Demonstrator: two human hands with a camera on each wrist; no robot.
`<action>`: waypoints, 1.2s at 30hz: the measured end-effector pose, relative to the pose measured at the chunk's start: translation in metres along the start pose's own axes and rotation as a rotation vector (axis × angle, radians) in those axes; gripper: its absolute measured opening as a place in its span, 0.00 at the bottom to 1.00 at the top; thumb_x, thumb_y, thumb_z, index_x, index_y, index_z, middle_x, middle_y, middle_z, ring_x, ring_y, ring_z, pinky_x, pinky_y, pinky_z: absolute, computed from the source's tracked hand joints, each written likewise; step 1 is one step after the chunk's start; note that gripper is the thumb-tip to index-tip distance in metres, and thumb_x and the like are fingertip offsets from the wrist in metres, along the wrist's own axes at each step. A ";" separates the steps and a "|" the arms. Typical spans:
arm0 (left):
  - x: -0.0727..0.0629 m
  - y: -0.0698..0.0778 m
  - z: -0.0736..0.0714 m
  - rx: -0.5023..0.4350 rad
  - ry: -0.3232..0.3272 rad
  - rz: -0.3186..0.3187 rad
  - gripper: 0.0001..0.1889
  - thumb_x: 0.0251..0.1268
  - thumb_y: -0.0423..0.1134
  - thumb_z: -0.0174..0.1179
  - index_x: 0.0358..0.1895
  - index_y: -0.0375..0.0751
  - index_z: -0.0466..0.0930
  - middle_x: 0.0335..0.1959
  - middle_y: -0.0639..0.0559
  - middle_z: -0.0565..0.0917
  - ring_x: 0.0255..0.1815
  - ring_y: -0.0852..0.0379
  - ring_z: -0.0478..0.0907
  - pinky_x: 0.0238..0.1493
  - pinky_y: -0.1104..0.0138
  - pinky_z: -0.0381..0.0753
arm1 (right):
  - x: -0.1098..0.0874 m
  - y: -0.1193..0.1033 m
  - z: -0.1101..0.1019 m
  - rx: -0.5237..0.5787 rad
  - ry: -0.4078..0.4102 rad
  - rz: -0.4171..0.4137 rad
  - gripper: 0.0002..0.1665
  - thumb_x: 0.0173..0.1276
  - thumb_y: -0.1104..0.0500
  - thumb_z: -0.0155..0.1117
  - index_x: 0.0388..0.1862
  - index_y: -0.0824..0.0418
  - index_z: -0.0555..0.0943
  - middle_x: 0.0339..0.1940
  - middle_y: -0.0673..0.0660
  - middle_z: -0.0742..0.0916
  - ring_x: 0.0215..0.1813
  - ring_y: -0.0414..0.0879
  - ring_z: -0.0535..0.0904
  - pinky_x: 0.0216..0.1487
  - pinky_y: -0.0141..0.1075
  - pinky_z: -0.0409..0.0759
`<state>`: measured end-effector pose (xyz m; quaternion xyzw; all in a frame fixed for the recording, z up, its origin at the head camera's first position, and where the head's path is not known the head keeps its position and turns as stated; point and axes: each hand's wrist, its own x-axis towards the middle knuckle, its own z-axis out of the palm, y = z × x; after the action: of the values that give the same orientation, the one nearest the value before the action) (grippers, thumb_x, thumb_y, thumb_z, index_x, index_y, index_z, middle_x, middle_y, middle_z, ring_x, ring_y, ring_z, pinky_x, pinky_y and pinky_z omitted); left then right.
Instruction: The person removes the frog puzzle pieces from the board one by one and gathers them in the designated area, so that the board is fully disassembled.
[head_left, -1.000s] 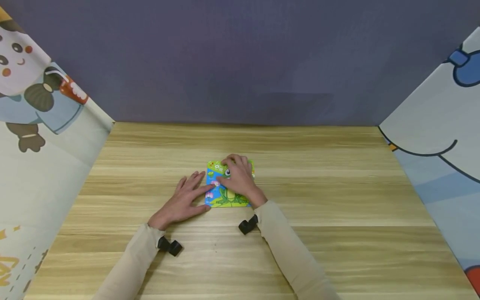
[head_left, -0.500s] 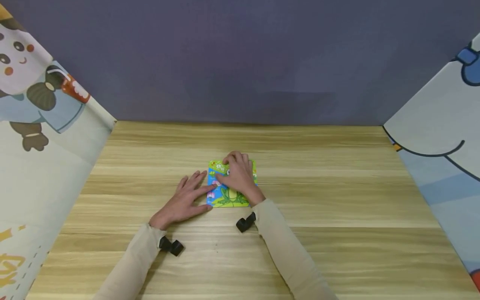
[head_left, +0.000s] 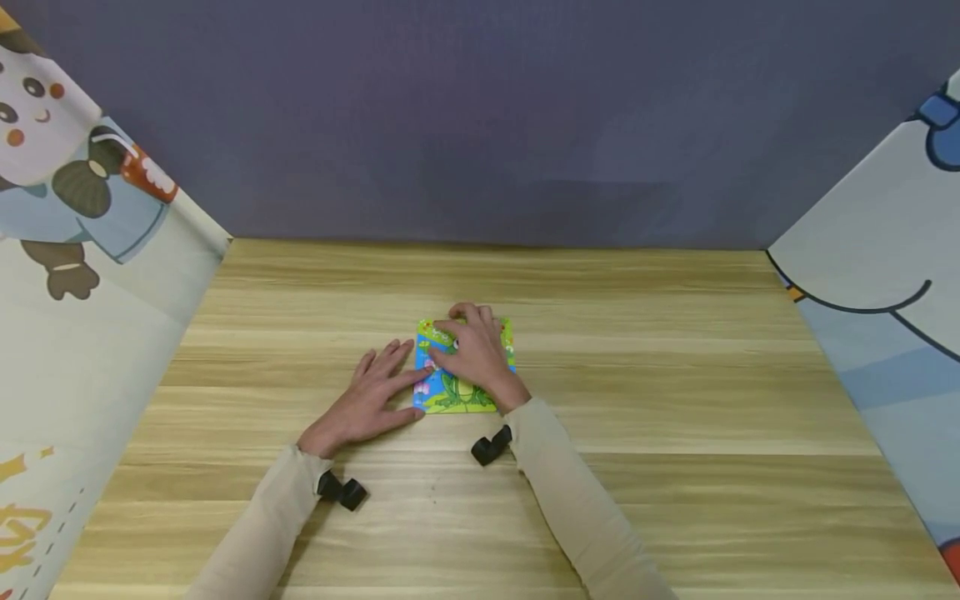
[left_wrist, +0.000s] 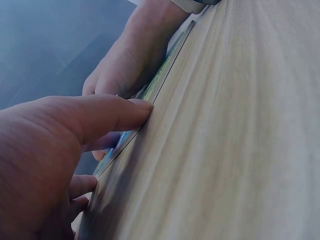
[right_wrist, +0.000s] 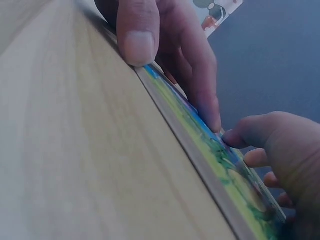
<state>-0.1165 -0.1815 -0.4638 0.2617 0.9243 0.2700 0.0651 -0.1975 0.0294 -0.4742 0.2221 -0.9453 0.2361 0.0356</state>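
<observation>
- Board (head_left: 437, 393) lies flat near the table's (head_left: 675, 375) middle; wood borders its edges, running on to the wall (head_left: 480, 125) at 12 o'clock and wide toward 3.
- Left hand (head_left: 363, 404) sits toward the board's 8 o'clock, fingers spread apart, thumb at the corner there, index on the face.
- Right hand (head_left: 480, 354) arches over the centre, thumb and index apart, thumb touching the face.
- It hides much of the frog picture (head_left: 467, 395); its outer fingertips are hard to make out.
- Sleeves (head_left: 588, 508) are cut off toward 6 o'clock.

Picture board (head_left: 463, 395) — smooth; table (head_left: 675, 358) — wood-grained
</observation>
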 end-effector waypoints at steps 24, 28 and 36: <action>0.000 -0.001 0.002 -0.011 0.018 0.010 0.33 0.64 0.50 0.65 0.72 0.48 0.71 0.82 0.35 0.52 0.83 0.33 0.44 0.76 0.31 0.39 | 0.001 -0.008 0.000 0.041 -0.091 -0.044 0.31 0.69 0.43 0.65 0.67 0.52 0.74 0.67 0.55 0.78 0.64 0.51 0.72 0.65 0.48 0.72; 0.000 -0.001 0.002 -0.016 -0.001 -0.002 0.33 0.64 0.51 0.65 0.72 0.48 0.70 0.82 0.37 0.51 0.84 0.35 0.42 0.77 0.33 0.37 | 0.002 -0.007 0.000 0.077 -0.091 -0.028 0.33 0.67 0.43 0.67 0.67 0.53 0.74 0.65 0.55 0.79 0.62 0.51 0.72 0.63 0.47 0.72; 0.001 -0.003 0.002 -0.012 -0.001 -0.005 0.33 0.64 0.51 0.65 0.72 0.49 0.71 0.82 0.37 0.51 0.84 0.35 0.42 0.78 0.34 0.36 | 0.002 -0.007 0.001 0.141 -0.094 -0.009 0.40 0.66 0.45 0.69 0.73 0.54 0.67 0.58 0.52 0.83 0.64 0.50 0.70 0.65 0.47 0.70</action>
<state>-0.1179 -0.1819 -0.4670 0.2590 0.9233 0.2752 0.0680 -0.1965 0.0227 -0.4713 0.2393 -0.9259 0.2914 -0.0237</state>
